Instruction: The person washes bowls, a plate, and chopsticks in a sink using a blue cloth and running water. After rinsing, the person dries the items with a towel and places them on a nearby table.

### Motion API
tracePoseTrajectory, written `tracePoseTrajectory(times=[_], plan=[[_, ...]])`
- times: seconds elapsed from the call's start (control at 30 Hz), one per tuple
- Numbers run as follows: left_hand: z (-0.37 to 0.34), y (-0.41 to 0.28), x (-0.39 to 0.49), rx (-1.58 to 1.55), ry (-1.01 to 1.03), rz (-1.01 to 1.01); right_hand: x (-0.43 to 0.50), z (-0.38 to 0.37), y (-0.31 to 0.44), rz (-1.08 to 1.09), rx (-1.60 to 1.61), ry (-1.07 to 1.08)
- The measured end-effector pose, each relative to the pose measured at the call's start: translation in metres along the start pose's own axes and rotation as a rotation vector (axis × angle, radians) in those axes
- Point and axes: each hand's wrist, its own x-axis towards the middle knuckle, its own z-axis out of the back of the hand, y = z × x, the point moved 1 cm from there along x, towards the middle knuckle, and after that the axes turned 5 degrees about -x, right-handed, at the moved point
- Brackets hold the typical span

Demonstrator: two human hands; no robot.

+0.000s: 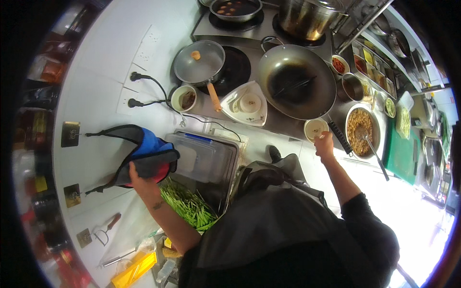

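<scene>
My left hand (144, 183) is on a grey cloth (144, 171) with black edging, one of the blue, grey and red cloths hanging from wall hooks; its fingers are mostly hidden behind the fabric. At the counter's front edge, my right hand (325, 144) grips the rim of a small cream bowl (314, 129). Just right of that hand is the black handle of a large wok (295, 79), which holds a dark, thin utensil. A triangular white dish (252, 117) with a smaller bowl and a spoon in it stands left of the wok.
A wooden-handled pan (200, 66) and a bowl of brown paste (183, 99) are at the left. On the right are a basin of brown minced food (360, 120) with a ladle and a green cutting board (401, 154). Green stalks (194, 207) fill a container below the cloths.
</scene>
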Motion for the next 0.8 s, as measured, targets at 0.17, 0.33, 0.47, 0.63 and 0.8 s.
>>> tracePoseTrajectory(times=[0.17, 0.33, 0.47, 0.63, 0.8], plan=[[-0.007, 0.006, -0.014, -0.02, -0.033, 0.18, -0.041, -0.057, 0.114, 1.187, -0.156, 0.046], [-0.005, 0.002, -0.023, -0.236, 0.155, 0.152, -0.037, -0.15, 0.216, 1.401, -1.062, -0.07], [-0.01, -0.003, -0.038, -0.408, 0.472, 0.132, -0.018, -0.195, 0.233, 1.308, -1.314, 0.042], [-0.012, 0.0, -0.047, -0.162, 0.324, -0.086, 0.004, -0.209, 0.229, 1.217, -1.165, 0.072], [-0.009, -0.002, -0.042, 0.35, 0.123, -0.288, -0.007, -0.179, 0.248, 1.335, -1.235, 0.075]])
